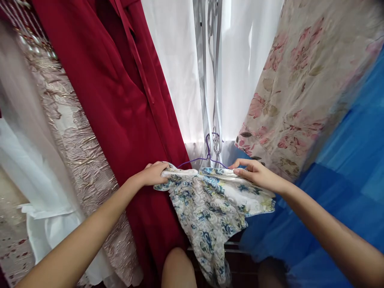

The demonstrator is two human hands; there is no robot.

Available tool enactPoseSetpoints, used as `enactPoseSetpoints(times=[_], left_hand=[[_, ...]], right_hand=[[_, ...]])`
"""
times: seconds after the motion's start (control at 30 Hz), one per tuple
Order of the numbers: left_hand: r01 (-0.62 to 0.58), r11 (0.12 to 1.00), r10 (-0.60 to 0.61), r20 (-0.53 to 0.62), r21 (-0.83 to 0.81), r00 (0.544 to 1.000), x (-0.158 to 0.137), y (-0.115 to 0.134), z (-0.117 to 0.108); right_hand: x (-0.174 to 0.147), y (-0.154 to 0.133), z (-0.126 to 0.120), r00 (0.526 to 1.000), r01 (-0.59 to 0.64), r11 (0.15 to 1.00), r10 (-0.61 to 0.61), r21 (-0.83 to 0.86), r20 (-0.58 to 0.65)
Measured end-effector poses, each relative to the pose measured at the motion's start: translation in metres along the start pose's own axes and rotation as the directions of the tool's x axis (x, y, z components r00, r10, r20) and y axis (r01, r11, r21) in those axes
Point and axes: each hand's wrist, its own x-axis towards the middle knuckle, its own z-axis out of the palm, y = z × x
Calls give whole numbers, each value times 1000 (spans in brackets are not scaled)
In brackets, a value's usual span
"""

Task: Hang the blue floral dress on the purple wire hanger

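A short-sleeved floral blouse (207, 216), white with blue and yellow print, hangs on a thin purple hanger (195, 160). My left hand (156, 173) is closed over the blouse's left shoulder, fingers on top of the cloth. On the other side my right hand (250, 171) pinches the right shoulder edge between thumb and fingers, close to the hanger's arm. The hanger's hook stands upright in front of a metal stand (214, 80). Part of the hanger is hidden inside the blouse.
To the left hang a dark red dress (120, 104) and a textured pinkish garment (81, 148). A beige garment with pink flowers (288, 92) and a blue tulle garment (339, 172) hang on the right. White cloth (177, 60) covers the back. A bare knee (179, 270) shows below.
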Motion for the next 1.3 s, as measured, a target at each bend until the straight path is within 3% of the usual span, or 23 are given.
enactPoseSetpoints(times=[0.17, 0.23, 0.37, 0.47, 0.57, 0.63, 0.7, 0.73, 0.8, 0.9, 1.0, 1.07, 1.1, 1.2, 1.3], left_hand=[[61, 998, -59, 118, -12, 991, 21, 1, 21], [58, 998, -58, 114, 0, 992, 27, 0, 31], [17, 994, -8, -86, 106, 996, 36, 8, 35], [-75, 980, 118, -239, 183, 964, 33, 31, 24], [-262, 939, 323, -312, 222, 893, 20, 64, 14], [-427, 879, 476, -381, 210, 793, 12, 82, 12], [-518, 846, 512, -469, 129, 719, 9, 90, 15], [-519, 853, 473, -495, 50, 729, 11, 89, 19], [-471, 873, 364, -478, -123, 799, 18, 80, 31], [-405, 875, 288, -388, -264, 875, 29, 58, 55], [-391, 877, 245, -439, -281, 865, 25, 40, 72], [-393, 877, 223, -492, -275, 842, 15, 32, 78], [-398, 876, 221, -506, -272, 833, 10, 29, 80], [-412, 867, 216, -533, -280, 818, -2, 25, 82], [-404, 864, 160, -598, -299, 785, -5, 29, 81]], right_hand=[[-3, 2, 7, 998, 28, 1000, -28, -5, -47], [-4, 3, 9, 996, 58, 998, -58, -11, -68], [-4, 2, 10, 996, 61, 998, -61, 1, -68], [-3, 1, 7, 997, 43, 999, -43, 9, -64], [-3, 1, 4, 999, -20, 1000, 21, 12, -46], [-5, 3, 1, 998, -64, 997, 65, 40, -11], [-7, 9, 0, 994, -104, 986, 101, 131, 33], [-7, 14, 1, 991, -130, 972, 122, 196, 51], [-6, 24, 3, 981, -196, 930, 185, 310, 66], [0, 41, 8, 954, -240, 909, 287, 342, -93], [-3, 47, 5, 882, -163, 939, 276, 302, -383], [-17, 44, 1, 850, -119, 943, 259, 312, -458], [-28, 41, -1, 861, -113, 943, 251, 314, -443], [-62, 31, 2, 951, -130, 970, 181, 206, -251], [-78, 23, 8, 960, -102, 994, 105, 23, -258]])
